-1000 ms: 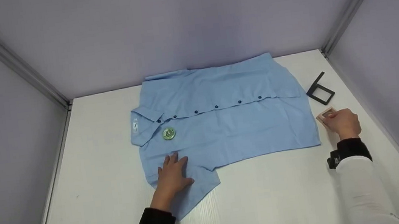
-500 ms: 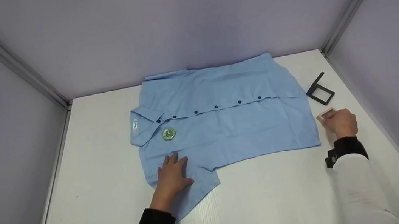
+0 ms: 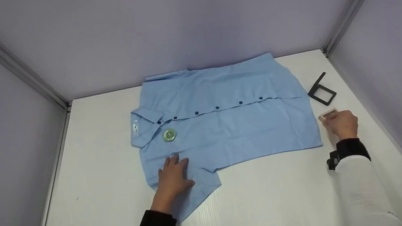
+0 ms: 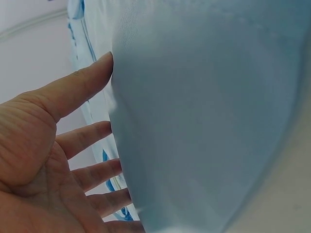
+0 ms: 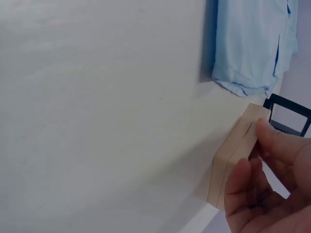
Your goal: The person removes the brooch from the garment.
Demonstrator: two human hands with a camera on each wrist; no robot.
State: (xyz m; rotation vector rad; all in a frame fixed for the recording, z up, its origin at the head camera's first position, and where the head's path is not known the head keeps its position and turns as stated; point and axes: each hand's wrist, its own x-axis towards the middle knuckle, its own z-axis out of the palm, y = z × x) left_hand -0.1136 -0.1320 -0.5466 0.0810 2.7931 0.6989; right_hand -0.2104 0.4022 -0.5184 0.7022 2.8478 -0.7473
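Note:
A light blue short-sleeved shirt (image 3: 242,135) lies spread out, collar to the left and dark buttons across its middle. My left hand (image 3: 172,178) rests on it near the lower sleeve, fingers spread; in the left wrist view the fingertips touch the pale blue cloth (image 4: 194,107). At the right, beyond the hem, my right hand (image 3: 343,125) pinches a small beige box (image 5: 232,158) between thumb and fingers. A thin seam runs along the box's side, and part of it is hidden behind the fingers. A round green badge (image 3: 169,135) is on the shirt below the collar.
A black square frame (image 3: 322,94) with a raised flap sits just beyond the beige box, close to the shirt hem. The white table (image 3: 99,160) is bounded by grey panels (image 3: 193,21) at the back and both sides.
My right hand has shifted very slightly left, still holding the beige box. The left hand, the shirt, the badge and the black frame stay as they were.

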